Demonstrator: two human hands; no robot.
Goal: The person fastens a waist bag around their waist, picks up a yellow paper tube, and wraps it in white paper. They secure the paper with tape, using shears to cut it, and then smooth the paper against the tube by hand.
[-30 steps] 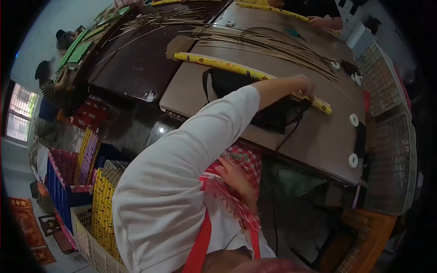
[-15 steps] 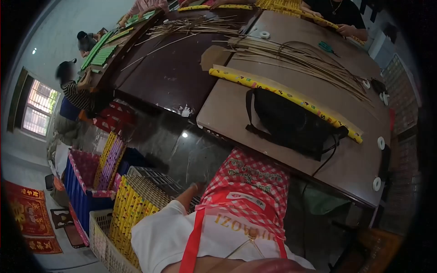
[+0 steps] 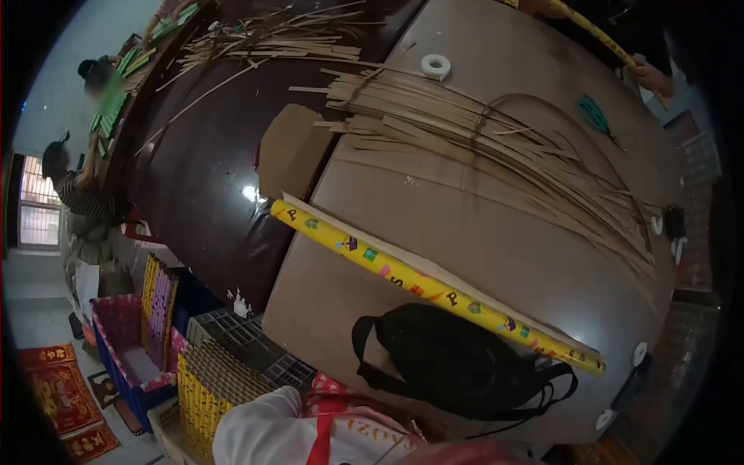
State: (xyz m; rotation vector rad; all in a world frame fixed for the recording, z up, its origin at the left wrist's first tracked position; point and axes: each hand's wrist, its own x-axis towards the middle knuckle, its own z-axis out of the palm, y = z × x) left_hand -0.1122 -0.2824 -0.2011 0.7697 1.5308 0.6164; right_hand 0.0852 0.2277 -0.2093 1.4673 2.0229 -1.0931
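White shirt cloth [image 3: 260, 426] shows nearest, both hands out of view, their grip impossible to tell, while past the black bag [image 3: 434, 356] a yellow tube [image 3: 418, 287] lies on the table [image 3: 310, 302], where bumping the bag could roll it toward the strips [image 3: 496, 147].

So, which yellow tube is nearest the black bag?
The long yellow tube along the far edge of the black bag; a co-worker's hand holds another; the crate at lower left holds more.

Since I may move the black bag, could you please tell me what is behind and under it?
Behind the black bag, along its far side, lies the yellow patterned roll. The brown tabletop shows around the bag; whatever is beneath is covered.
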